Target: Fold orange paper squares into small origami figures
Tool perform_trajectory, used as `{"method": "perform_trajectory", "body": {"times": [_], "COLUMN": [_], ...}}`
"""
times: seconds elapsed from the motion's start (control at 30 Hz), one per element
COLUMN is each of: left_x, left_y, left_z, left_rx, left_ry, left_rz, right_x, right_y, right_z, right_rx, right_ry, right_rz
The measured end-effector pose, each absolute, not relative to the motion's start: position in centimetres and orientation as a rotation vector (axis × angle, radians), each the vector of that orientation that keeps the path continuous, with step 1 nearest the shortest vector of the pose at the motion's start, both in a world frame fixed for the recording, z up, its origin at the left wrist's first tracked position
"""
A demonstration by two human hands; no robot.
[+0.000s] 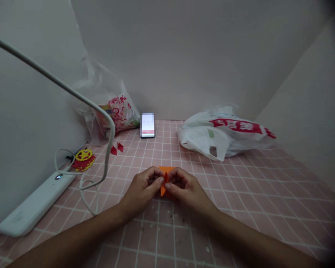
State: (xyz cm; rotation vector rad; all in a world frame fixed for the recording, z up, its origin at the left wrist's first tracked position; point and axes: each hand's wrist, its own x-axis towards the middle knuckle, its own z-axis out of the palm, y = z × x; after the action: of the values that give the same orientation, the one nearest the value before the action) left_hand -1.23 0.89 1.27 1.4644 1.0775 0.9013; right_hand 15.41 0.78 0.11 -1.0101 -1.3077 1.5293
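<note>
Both hands meet at mid-bench, fingertips together on a small orange paper [164,172]. Left hand [143,188] pinches its left side, right hand [185,188] pinches its right side; both are closed on it, thumbs and forefingers nearly touching each other. The paper looks folded, a flat part showing above the fingers and a pointed bit hanging below between them. It is held just above the bench [240,193], which has a pink tile-pattern surface with white lines; whether the lower tip touches the surface, cannot tell.

Far left: a white power strip [35,204] lies along the wall, with a white cable [100,111] arching up and across from it. Just beyond the strip, a yellow and red paper cutout [83,159]. Near it, two small red paper scraps [116,149] lie apart from the hands. Back left corner: a clear plastic bag [111,108] with red print, leaning on the wall. Beside it, a phone [147,125] stands upright, screen blurred. Back right: a white plastic bag [223,134] with a red band, lying crumpled, well apart from the hands. Small dark specks on the bench near the wrists.
</note>
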Motion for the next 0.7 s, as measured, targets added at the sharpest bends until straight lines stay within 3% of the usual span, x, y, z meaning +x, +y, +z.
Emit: {"method": "perform_trajectory", "body": {"times": [0.7], "left_x": [-1.31], "left_y": [0.88], "left_z": [1.26], "left_rx": [1.606], "left_ry": [1.115], "left_rz": [0.927], "right_x": [15.62], "right_y": [0.60], "right_z": [0.13], "right_rx": [-0.938], "right_ry": [-1.325], "right_rz": [1.574]}}
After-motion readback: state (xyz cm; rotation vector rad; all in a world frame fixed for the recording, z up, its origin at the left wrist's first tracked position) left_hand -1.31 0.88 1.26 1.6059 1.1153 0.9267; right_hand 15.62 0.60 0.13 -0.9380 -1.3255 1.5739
